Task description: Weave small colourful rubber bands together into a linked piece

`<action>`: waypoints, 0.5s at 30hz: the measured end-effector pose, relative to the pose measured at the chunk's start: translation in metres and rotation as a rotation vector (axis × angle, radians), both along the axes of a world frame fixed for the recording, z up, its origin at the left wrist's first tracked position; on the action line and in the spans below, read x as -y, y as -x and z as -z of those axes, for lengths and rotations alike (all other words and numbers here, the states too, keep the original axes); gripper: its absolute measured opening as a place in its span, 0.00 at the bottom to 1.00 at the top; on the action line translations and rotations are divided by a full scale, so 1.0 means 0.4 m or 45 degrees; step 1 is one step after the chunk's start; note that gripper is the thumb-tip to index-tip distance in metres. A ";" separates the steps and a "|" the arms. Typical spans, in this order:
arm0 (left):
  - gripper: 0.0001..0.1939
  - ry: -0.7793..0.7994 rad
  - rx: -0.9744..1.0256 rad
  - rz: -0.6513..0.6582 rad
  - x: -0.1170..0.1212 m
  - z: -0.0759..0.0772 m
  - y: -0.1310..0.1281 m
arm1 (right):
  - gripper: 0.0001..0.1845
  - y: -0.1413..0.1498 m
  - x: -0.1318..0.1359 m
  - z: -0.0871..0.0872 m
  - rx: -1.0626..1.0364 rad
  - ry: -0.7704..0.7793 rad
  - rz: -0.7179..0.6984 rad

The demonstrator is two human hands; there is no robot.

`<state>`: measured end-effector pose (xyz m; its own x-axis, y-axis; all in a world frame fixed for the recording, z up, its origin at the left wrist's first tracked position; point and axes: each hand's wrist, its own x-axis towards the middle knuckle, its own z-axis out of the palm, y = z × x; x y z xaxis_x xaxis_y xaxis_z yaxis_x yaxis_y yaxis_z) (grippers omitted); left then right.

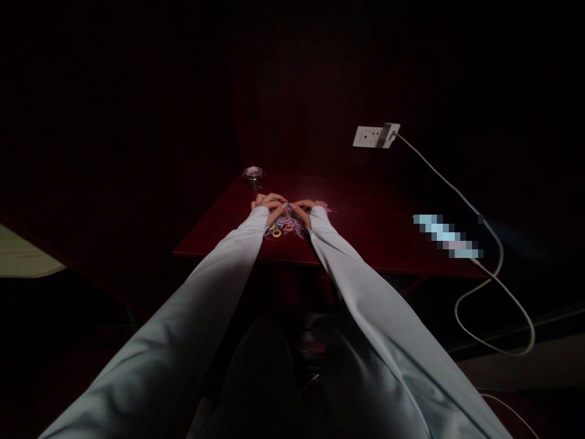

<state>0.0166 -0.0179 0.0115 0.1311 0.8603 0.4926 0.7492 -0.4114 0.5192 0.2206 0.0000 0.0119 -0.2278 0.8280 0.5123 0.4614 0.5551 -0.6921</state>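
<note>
Both my arms, in pale long sleeves, reach out over a dark red table (pixel 365 231). My left hand (pixel 270 206) and my right hand (pixel 303 208) meet above a heap of small coloured rubber bands (pixel 286 228) in pink, yellow and purple. The fingers of both hands are curled and pinched together over the heap, close to each other. What they pinch is too small and dim to name.
A small glass jar (pixel 253 175) stands at the table's far left corner. A white wall socket with a plug (pixel 375 135) sends a white cable (pixel 493 244) down the right side, past a pixelated object (pixel 446 236) on the table. The room is dark.
</note>
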 end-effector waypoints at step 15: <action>0.12 0.029 0.023 0.044 0.004 -0.001 0.003 | 0.16 0.001 0.005 -0.006 0.023 0.017 0.007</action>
<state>0.0153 -0.0193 0.0121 0.1517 0.8667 0.4753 0.7251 -0.4243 0.5424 0.2204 -0.0021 0.0141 -0.2324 0.8360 0.4972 0.4769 0.5434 -0.6908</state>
